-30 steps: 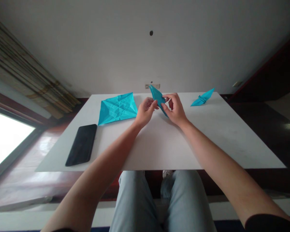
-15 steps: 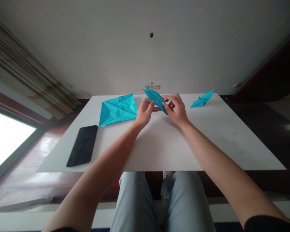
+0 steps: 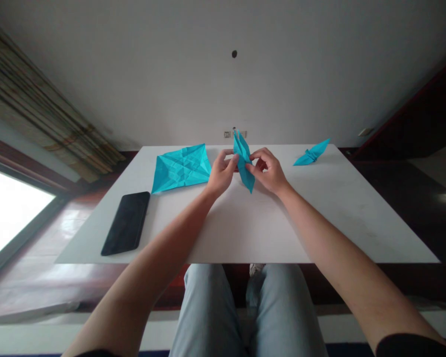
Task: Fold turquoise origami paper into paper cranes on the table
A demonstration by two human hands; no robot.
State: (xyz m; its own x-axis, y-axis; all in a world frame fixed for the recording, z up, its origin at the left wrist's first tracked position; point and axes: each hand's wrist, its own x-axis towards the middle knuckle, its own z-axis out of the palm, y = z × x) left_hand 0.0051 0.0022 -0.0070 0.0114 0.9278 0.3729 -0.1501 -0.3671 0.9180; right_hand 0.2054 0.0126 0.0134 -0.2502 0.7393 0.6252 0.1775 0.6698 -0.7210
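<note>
Between my hands, above the far middle of the table, is a blue folded paper [image 3: 244,157], long and narrow with pointed ends. Its split tip points toward the wall and its single point toward me. My left hand [image 3: 223,171] pinches its left edge with thumb and fingers. From the other side, my right hand [image 3: 269,170] grips the right edge, thumb on the near face. Some fingertips are hidden behind the paper. To the left of my left hand lies a creased blue sheet [image 3: 182,168], spread out on the white table [image 3: 252,233].
A folded blue paper figure [image 3: 311,153] with pointed wings rests at the far right of the table. A black phone [image 3: 126,223] lies at the left. Behind the table's far edge rises a wall with sockets [image 3: 227,134]. My knees are under the near edge.
The folded paper has turned from a slanted position to nearly lengthwise, its near point now swung toward me. My right fingers have shifted slightly along it; both hands still hold it.
</note>
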